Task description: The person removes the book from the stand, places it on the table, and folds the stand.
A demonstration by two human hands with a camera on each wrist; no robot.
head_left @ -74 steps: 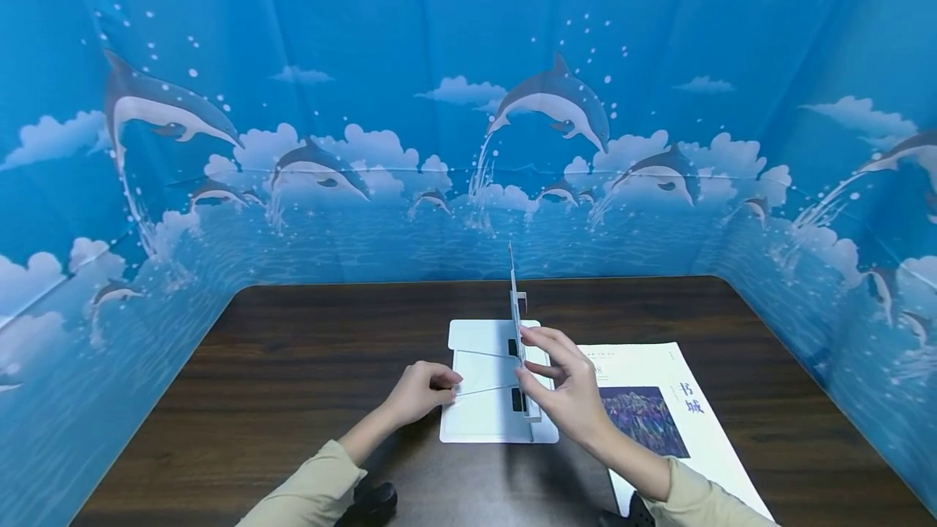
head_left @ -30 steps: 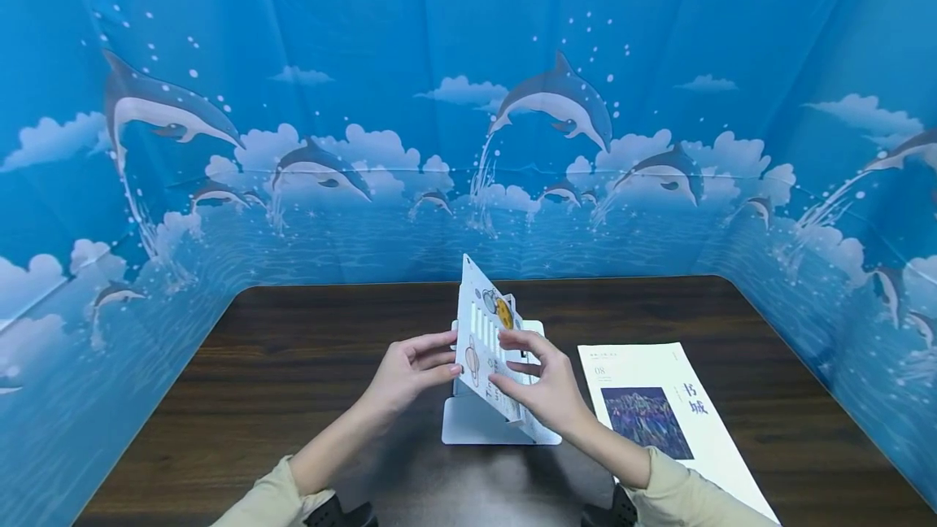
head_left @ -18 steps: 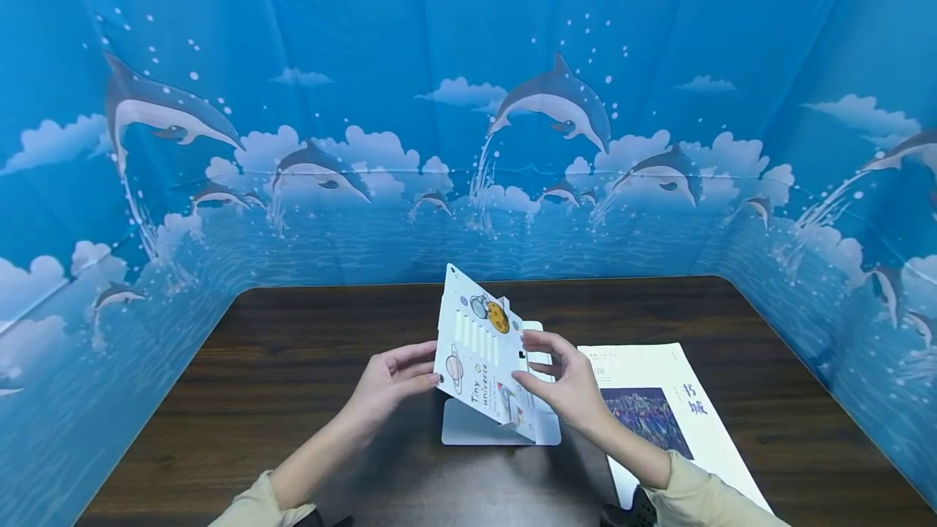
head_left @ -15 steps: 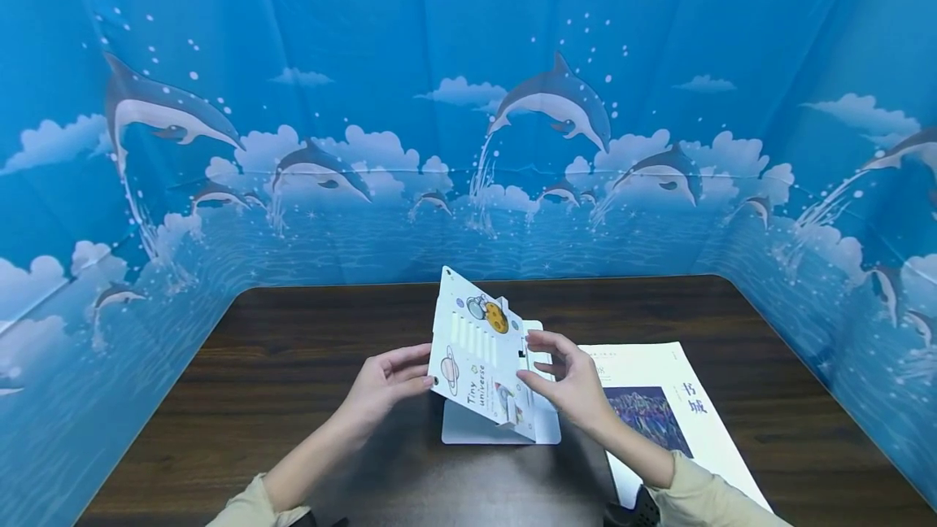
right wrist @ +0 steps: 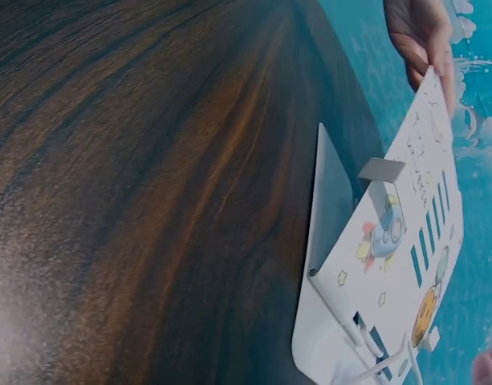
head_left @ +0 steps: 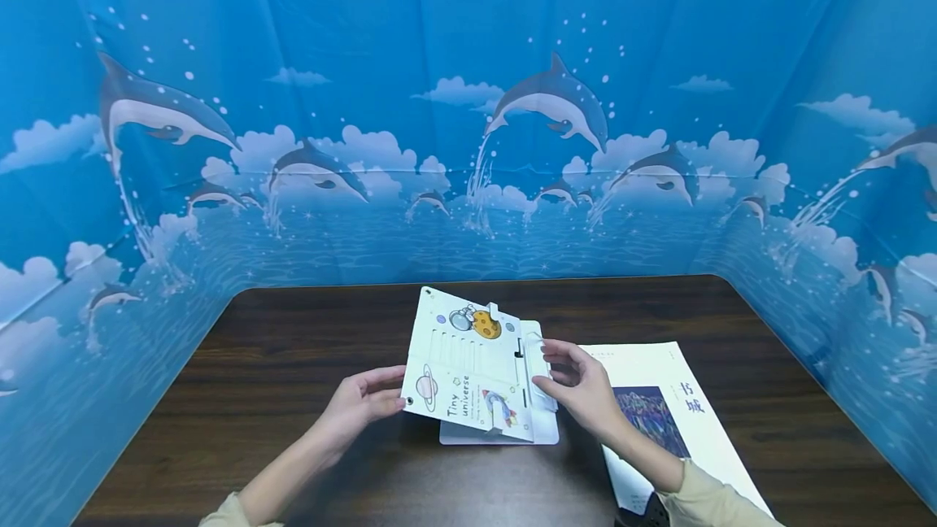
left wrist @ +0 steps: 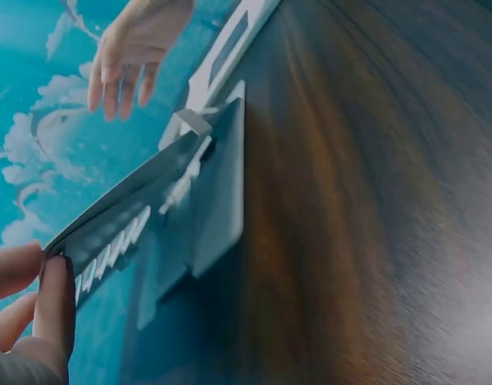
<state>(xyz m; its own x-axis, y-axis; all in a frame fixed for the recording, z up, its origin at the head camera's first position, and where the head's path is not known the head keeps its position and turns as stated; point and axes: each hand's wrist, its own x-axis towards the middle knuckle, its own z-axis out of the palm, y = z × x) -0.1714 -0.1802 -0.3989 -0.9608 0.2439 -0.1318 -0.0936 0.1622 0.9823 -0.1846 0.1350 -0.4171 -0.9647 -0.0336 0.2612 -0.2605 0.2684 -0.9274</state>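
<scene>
A white book stand (head_left: 461, 356) with cartoon planets and "Tiny universe" printed on its panel is at the middle of the table. Its panel leans to the left, raised at a slant above the flat base (head_left: 545, 432). My left hand (head_left: 357, 407) pinches the panel's left edge near the lower corner, thumb on the printed side. Beside the hinged right side is my right hand (head_left: 586, 393), fingers loosely bent. In the left wrist view the right hand (left wrist: 141, 52) hangs apart from the stand, holding nothing. Small tabs (right wrist: 382, 170) stick out from the panel.
A white book (head_left: 713, 446) with a dark picture on its cover lies to the right, partly under my right forearm. The dark wooden table (head_left: 293, 348) ends at a blue dolphin-print curtain (head_left: 410, 234).
The panel has swung from upright down toward the left, its printed face now upward. My left hand went from the base to the panel's edge, then left and lower. My right hand shifted slightly right.
</scene>
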